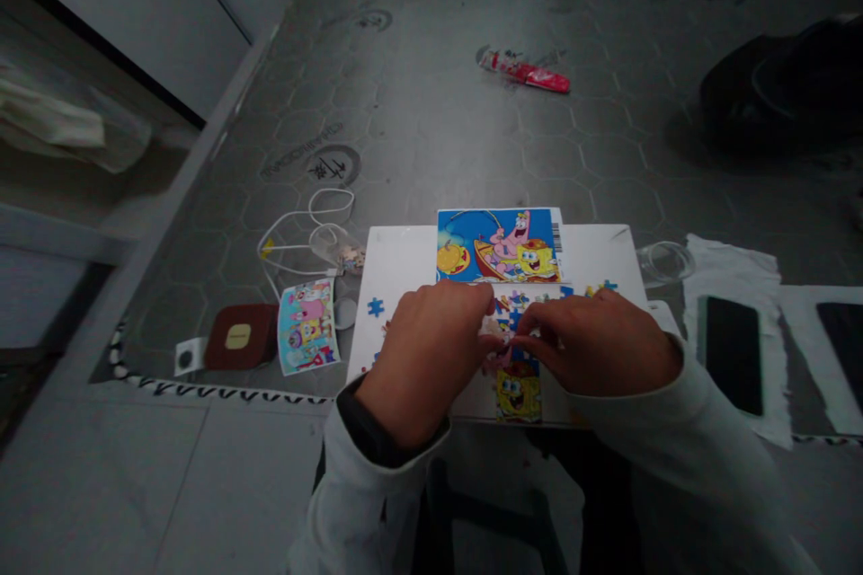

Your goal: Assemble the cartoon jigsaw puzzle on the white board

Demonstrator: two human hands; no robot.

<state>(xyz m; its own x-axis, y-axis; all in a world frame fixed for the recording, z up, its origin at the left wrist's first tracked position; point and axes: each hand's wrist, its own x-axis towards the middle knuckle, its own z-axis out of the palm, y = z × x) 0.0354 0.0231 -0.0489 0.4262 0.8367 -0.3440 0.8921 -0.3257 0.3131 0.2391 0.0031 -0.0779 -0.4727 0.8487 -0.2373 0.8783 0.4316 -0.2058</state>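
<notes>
A white board (404, 265) lies on the grey mattress in front of me with a partly joined cartoon jigsaw (518, 391) on it. My left hand (424, 359) and my right hand (597, 346) rest side by side on the board, fingertips meeting over the jigsaw's middle. Both hands have curled, pinching fingers pressed on small puzzle pieces (502, 332). A colourful reference picture (499, 244) lies at the board's far edge. A loose blue piece (376, 306) sits on the board to the left of my left hand.
Left of the board lie a white cable (303, 229), a cartoon card (308, 325) and a brown case (237, 337). A red wrapper (526, 72) lies far off. A dark bundle (782, 85) sits at the right, with a black phone (733, 352) on white paper.
</notes>
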